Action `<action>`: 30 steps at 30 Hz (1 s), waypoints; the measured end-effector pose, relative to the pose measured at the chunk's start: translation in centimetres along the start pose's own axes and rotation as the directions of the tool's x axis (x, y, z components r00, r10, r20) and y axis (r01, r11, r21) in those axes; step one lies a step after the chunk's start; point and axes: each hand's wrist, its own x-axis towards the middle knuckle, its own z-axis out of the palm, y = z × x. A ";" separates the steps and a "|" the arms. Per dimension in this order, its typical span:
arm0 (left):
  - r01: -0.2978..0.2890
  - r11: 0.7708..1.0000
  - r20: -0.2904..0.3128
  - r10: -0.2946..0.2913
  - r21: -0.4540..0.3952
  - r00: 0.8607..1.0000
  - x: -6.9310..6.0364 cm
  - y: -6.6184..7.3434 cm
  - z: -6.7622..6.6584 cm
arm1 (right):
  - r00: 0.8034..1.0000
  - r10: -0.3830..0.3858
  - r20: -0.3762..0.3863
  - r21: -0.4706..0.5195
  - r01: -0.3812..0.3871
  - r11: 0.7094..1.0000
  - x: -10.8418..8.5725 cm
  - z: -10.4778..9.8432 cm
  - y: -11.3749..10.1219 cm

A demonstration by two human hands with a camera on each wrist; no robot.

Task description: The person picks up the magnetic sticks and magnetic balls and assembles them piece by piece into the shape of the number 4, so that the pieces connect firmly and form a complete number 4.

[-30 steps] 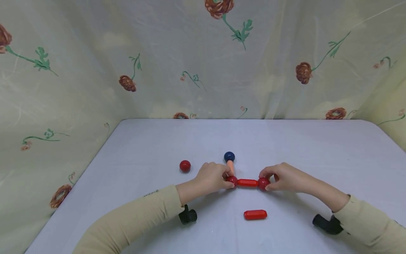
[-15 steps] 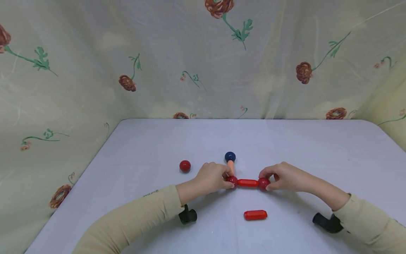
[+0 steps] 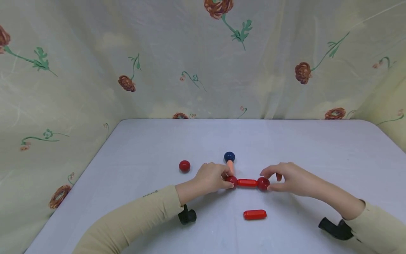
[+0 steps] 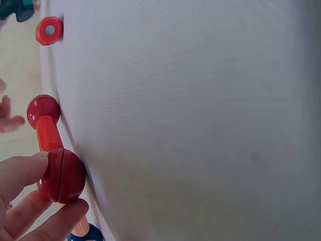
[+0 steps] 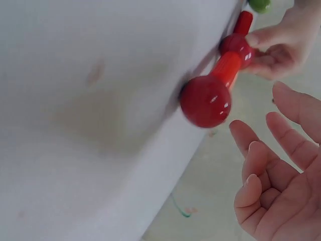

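Note:
My left hand [image 3: 209, 178] pinches a red ball [image 3: 232, 181] between thumb and fingers. A red rod [image 3: 247, 183] joins that ball to a second red ball [image 3: 263, 183] on its right. Behind the pinched ball, a peach rod [image 3: 230, 167] leads to a blue ball [image 3: 229, 156]. Around the second ball my right hand [image 3: 290, 178] is spread; the right wrist view shows a gap between its fingers [image 5: 243, 135] and the ball [image 5: 205, 102]. Another red rod [image 5: 244, 22] and a green ball [image 5: 260, 5], beyond the pinched ball there, are hidden in the head view.
A loose red ball [image 3: 184, 166] lies on the white table [image 3: 152, 141] left of the joined pieces. Nearer the front is a loose red rod [image 3: 254, 215]. Flowered cloth [image 3: 158, 53] hangs behind the table and along its sides.
My right hand has let go of the right-hand red ball, its fingers parting and the wrist shifting slightly right. My left hand keeps its pinch in the same place.

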 end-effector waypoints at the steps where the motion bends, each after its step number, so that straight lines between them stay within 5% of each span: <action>1: 0.001 1.000 0.001 -0.001 0.000 1.000 0.0 0.0 0.0 | 1.000 -0.013 0.007 0.003 0.013 1.000 -0.1 0.1 -0.3; 17: 0.012 1.000 0.009 -0.011 -0.017 1.000 0.1 0.0 0.0 | 0.981 -0.040 0.191 0.076 0.026 0.997 -0.5 3.6 -2.8; 30: 0.017 0.994 0.028 -0.014 -0.110 1.000 0.0 -0.2 0.2 | 0.963 0.059 0.263 0.025 -0.067 0.997 -0.2 4.8 -3.6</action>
